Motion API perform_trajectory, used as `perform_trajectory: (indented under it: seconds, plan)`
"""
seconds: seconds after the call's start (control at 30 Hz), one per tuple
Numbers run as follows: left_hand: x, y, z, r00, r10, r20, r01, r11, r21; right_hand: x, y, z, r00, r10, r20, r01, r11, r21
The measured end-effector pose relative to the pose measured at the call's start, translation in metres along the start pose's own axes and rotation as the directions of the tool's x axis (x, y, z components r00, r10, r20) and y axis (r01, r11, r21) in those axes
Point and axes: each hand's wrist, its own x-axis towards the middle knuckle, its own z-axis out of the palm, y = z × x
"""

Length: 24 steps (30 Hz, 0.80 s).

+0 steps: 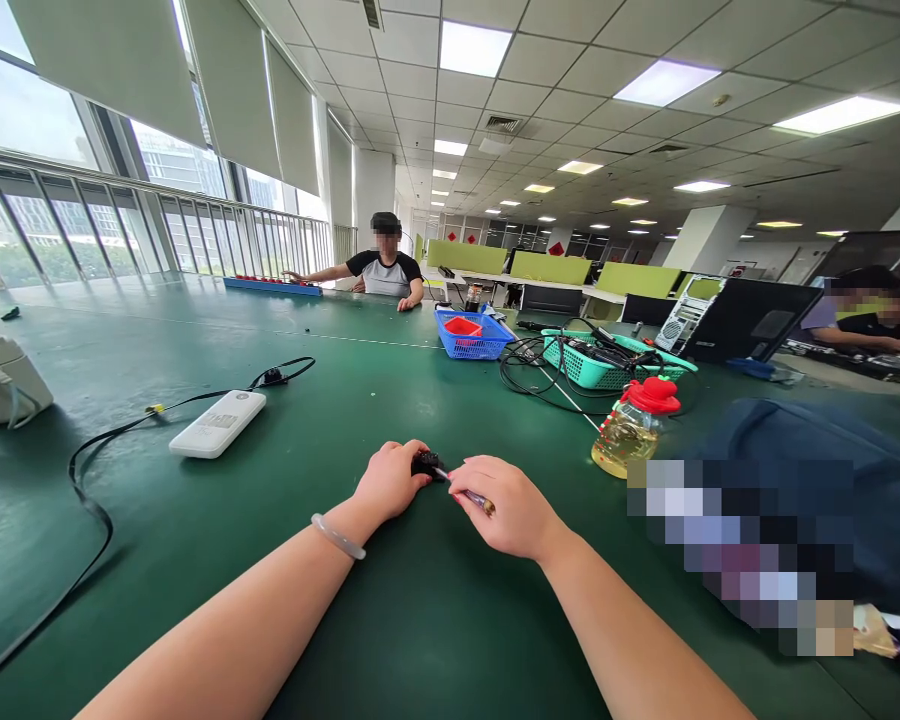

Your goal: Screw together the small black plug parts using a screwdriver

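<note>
My left hand (390,480) rests on the green table, its fingers closed around a small black object (424,463) whose kind I cannot make out. From the right, my right hand (508,508) pinches a slim screwdriver (481,500) with a partly see-through handle. Its thin shaft points left, and the tip meets or nearly meets the black object; the exact contact is too small to tell. My fingers cover part of both things.
A white power bank (218,424) and a black cable (94,500) lie to the left. On the right stand a red-lidded bottle (628,440), a blue basket (471,343), a green basket (581,372) with cables and a dark bag (780,440). Across the table sits a person (385,268).
</note>
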Motion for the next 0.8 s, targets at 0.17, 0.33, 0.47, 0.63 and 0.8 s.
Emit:
perform_trajectory:
  seconds: [0.17, 0.33, 0.47, 0.63, 0.8]
  plan:
    - [0.0004, -0.0025, 0.0007, 1.000, 0.010, -0.005, -0.010, 1.000, 0.001, -0.0007, 0.0014, 0.0002, 1.000, 0.016, 0.021, -0.017, 1.000, 0.017]
    - [0.0015, -0.0026, 0.0013, 1.000, -0.001, 0.008, 0.001, 1.000, -0.006, -0.0005, 0.0017, 0.0035, 1.000, 0.006, 0.003, -0.006, 1.000, 0.017]
    - [0.0015, -0.0025, 0.0018, 1.000, 0.008, 0.005, -0.008, 1.000, -0.015, -0.0008, 0.0022, 0.0079, 1.000, -0.006, 0.016, 0.006, 1.000, 0.016]
    - [0.0015, -0.0031, 0.0027, 1.000, 0.017, -0.001, -0.017, 1.000, -0.019, -0.0013, 0.0030, 0.0083, 1.000, 0.027, -0.010, -0.027, 0.999, 0.036]
    - [0.0022, -0.0036, 0.0041, 0.999, 0.051, -0.004, -0.051, 0.998, -0.019, -0.0012, 0.0034, 0.0053, 0.999, 0.031, -0.036, -0.030, 0.999, 0.032]
